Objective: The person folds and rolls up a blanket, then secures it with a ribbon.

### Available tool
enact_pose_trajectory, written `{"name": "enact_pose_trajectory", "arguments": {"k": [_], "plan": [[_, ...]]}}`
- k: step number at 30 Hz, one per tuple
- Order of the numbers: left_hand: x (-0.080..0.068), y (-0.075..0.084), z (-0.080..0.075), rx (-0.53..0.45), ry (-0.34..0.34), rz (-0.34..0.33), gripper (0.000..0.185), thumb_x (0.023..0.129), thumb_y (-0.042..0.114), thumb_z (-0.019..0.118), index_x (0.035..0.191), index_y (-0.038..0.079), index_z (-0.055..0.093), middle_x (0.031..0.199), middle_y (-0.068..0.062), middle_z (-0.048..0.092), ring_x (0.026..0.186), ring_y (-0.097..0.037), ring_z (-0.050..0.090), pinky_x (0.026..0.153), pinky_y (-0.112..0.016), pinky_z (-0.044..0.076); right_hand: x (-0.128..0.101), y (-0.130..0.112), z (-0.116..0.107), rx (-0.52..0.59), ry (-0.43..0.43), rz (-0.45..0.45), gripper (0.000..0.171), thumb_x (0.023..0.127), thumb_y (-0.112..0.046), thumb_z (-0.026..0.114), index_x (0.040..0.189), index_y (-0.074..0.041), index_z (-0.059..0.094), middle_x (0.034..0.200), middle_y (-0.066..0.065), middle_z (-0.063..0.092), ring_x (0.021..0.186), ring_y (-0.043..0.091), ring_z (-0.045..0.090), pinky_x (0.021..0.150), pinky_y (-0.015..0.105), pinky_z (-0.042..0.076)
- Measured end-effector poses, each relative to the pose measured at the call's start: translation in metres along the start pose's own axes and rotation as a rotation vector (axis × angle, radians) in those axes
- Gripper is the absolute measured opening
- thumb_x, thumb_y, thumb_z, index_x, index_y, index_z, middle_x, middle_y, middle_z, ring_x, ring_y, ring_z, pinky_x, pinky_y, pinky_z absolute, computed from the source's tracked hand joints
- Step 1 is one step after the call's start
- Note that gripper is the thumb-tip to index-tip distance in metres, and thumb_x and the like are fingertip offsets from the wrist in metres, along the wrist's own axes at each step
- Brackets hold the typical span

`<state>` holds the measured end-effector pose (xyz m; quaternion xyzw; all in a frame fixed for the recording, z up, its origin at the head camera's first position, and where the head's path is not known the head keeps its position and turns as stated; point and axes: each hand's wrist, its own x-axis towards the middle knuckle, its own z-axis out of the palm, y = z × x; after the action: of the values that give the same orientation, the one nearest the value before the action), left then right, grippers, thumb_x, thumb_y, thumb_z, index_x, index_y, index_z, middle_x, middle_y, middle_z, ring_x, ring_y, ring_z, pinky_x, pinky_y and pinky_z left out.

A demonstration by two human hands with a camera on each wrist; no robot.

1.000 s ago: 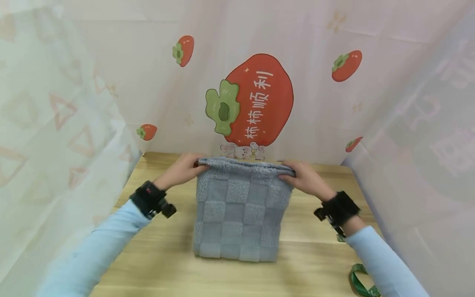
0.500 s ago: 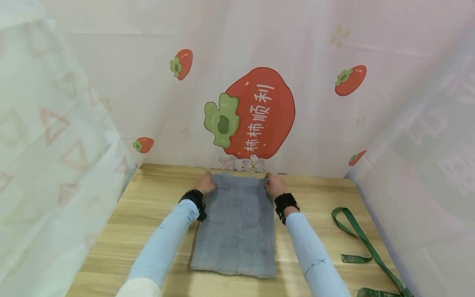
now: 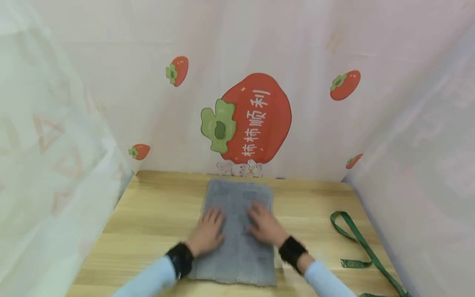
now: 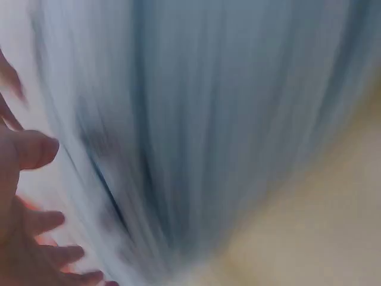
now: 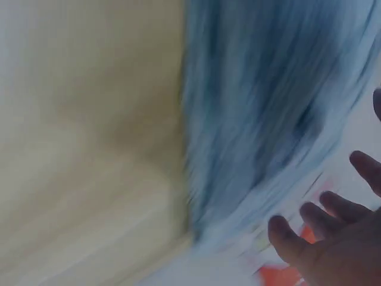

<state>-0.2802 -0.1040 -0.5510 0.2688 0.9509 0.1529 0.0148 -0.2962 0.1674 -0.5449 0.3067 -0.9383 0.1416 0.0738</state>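
Note:
A grey-blue fluffy cloth, towel-like, (image 3: 237, 258) lies flat in a rectangle on the wooden table, long side running away from me. Over its left side is my left hand (image 3: 208, 231), fingers spread and fairly straight. My right hand (image 3: 265, 225) is over the right side, its fingers loosely extended. Neither hand grips the cloth; whether the palms touch it is hard to tell. Both wrist views are blurred: the left one has the cloth (image 4: 226, 119) beside parted fingers (image 4: 44, 221), and the right one has its edge (image 5: 238, 119) near relaxed fingers (image 5: 321, 220).
A green ribbon-like strap (image 3: 365, 245) lies looped and trailing along the right side of the wooden table (image 3: 156, 214). White printed curtains with red persimmon pictures (image 3: 259, 119) hang behind and on both sides.
The cloth, earlier held up by its top edge, was laid down on the table. Both hands then let go of the far corners and came back toward me over its middle.

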Motion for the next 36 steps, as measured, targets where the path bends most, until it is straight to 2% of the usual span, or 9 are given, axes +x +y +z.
{"name": "enact_pose_trajectory", "arguments": {"k": [4, 8, 11, 15, 19, 24, 29, 33, 36], "plan": [[-0.064, 0.028, 0.005, -0.006, -0.202, 0.093, 0.085, 0.086, 0.047, 0.073, 0.152, 0.006, 0.038, 0.159, -0.028, 0.027, 0.143, -0.056, 0.026, 0.106, -0.068, 0.035, -0.053, -0.061, 0.002, 0.009, -0.316, -0.047, 0.08, 0.087, -0.049, 0.073, 0.152, -0.016, 0.04, 0.156, 0.02, 0.038, 0.141, 0.037, 0.044, 0.103, 0.056, 0.046], [-0.087, 0.031, 0.012, 0.14, -0.221, 0.119, 0.074, 0.089, 0.037, 0.073, 0.151, 0.011, 0.042, 0.157, -0.026, 0.035, 0.143, -0.049, 0.035, 0.107, -0.06, 0.041, -0.076, -0.093, 0.007, -0.063, -0.478, 0.029, 0.088, 0.084, -0.033, 0.08, 0.156, -0.022, 0.031, 0.161, 0.017, 0.031, 0.146, 0.035, 0.037, 0.105, 0.055, 0.045], [-0.088, 0.03, 0.027, 0.34, -0.144, 0.154, 0.059, 0.092, 0.021, 0.07, 0.147, 0.013, 0.047, 0.148, -0.022, 0.048, 0.134, -0.042, 0.049, 0.101, -0.05, 0.049, -0.083, -0.105, 0.022, -0.177, -0.434, 0.064, 0.087, 0.081, -0.015, 0.081, 0.154, -0.02, 0.035, 0.158, 0.017, 0.037, 0.143, 0.034, 0.041, 0.102, 0.054, 0.048], [-0.082, 0.032, 0.047, 0.585, 0.036, 0.174, 0.049, 0.09, 0.016, 0.071, 0.136, 0.012, 0.056, 0.131, -0.014, 0.064, 0.116, -0.032, 0.065, 0.086, -0.038, 0.057, -0.087, -0.11, 0.047, -0.36, -0.249, 0.073, 0.076, 0.081, -0.011, 0.08, 0.148, -0.015, 0.044, 0.145, 0.017, 0.053, 0.131, 0.03, 0.055, 0.09, 0.05, 0.055], [-0.076, 0.034, 0.052, 0.64, 0.153, 0.151, 0.038, 0.087, 0.016, 0.074, 0.124, 0.009, 0.066, 0.118, -0.009, 0.072, 0.103, -0.028, 0.07, 0.075, -0.033, 0.06, -0.083, -0.108, 0.058, -0.444, -0.093, 0.072, 0.064, 0.083, -0.009, 0.077, 0.141, -0.011, 0.051, 0.131, 0.013, 0.065, 0.118, 0.025, 0.064, 0.08, 0.044, 0.059], [-0.078, 0.038, 0.03, 0.398, 0.065, 0.15, 0.02, 0.079, 0.003, 0.077, 0.098, 0.005, 0.072, 0.091, -0.007, 0.074, 0.077, -0.021, 0.071, 0.059, -0.03, 0.057, -0.076, -0.101, 0.035, -0.218, -0.064, 0.097, 0.03, 0.076, 0.007, 0.072, 0.101, -0.009, 0.069, 0.087, 0.004, 0.074, 0.073, 0.017, 0.07, 0.055, 0.031, 0.054], [-0.084, 0.037, -0.004, -0.053, -0.195, 0.093, 0.015, 0.073, -0.006, 0.067, 0.071, 0.008, 0.061, 0.064, 0.001, 0.054, 0.056, -0.01, 0.047, 0.051, -0.026, 0.041, -0.074, -0.09, 0.002, 0.176, -0.294, 0.107, 0.022, 0.067, 0.009, 0.063, 0.072, -0.012, 0.06, 0.063, -0.008, 0.047, 0.056, 0.006, 0.04, 0.051, 0.024, 0.035], [-0.076, 0.024, -0.02, -0.31, -0.363, -0.055, 0.021, 0.077, -0.004, 0.061, 0.067, 0.011, 0.05, 0.065, 0.004, 0.043, 0.058, -0.011, 0.039, 0.053, -0.025, 0.033, -0.076, -0.072, -0.002, 0.425, -0.471, 0.201, 0.009, 0.077, 0.001, 0.062, 0.085, -0.002, 0.065, 0.077, -0.003, 0.053, 0.067, 0.009, 0.042, 0.062, 0.026, 0.039], [-0.065, 0.007, -0.016, -0.43, -0.44, -0.142, 0.031, 0.082, 0.001, 0.057, 0.062, 0.016, 0.039, 0.061, 0.006, 0.035, 0.053, -0.01, 0.034, 0.05, -0.023, 0.03, -0.081, -0.057, 0.002, 0.537, -0.483, 0.305, 0.029, 0.084, -0.007, 0.062, 0.11, 0.004, 0.069, 0.102, 0.011, 0.068, 0.087, 0.019, 0.059, 0.079, 0.038, 0.05]]}}
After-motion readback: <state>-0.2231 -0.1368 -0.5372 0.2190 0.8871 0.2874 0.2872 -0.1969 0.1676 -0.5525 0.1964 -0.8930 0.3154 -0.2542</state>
